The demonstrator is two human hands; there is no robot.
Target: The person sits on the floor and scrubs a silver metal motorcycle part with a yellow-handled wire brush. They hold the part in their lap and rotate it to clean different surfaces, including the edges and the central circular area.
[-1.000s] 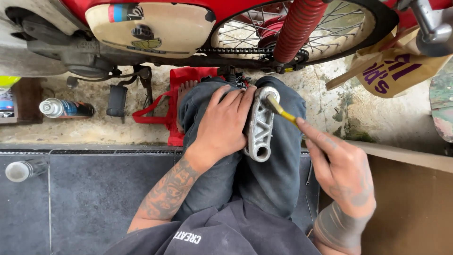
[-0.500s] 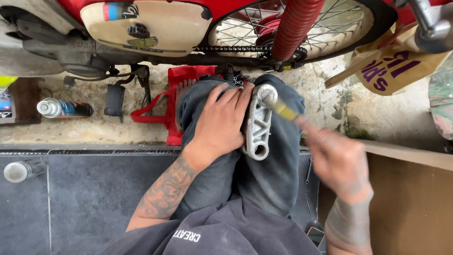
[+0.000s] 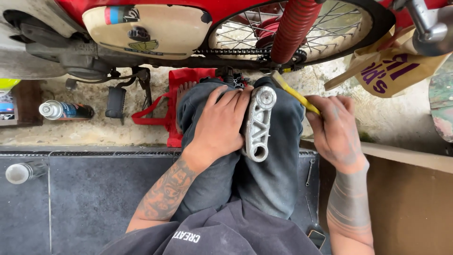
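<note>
A spray can [image 3: 66, 110] lies on the ground at nine o'clock, beside a red bag [image 3: 175, 101] under the motorcycle [image 3: 146, 28]. The left hand [image 3: 222, 125] presses flat, fingers closed, on a silver metal bracket [image 3: 258, 123] resting on the person's knees at centre. At three o'clock the right hand [image 3: 336, 132] has its grip closed around a yellow brush [image 3: 293, 92] whose tip sits just above the bracket's upper end.

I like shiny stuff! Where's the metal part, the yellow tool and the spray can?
metal part [image 3: 258, 125], head view, ribbed middle.
yellow tool [image 3: 295, 92], head view, mid-handle.
spray can [image 3: 66, 110], head view, its side.
</note>
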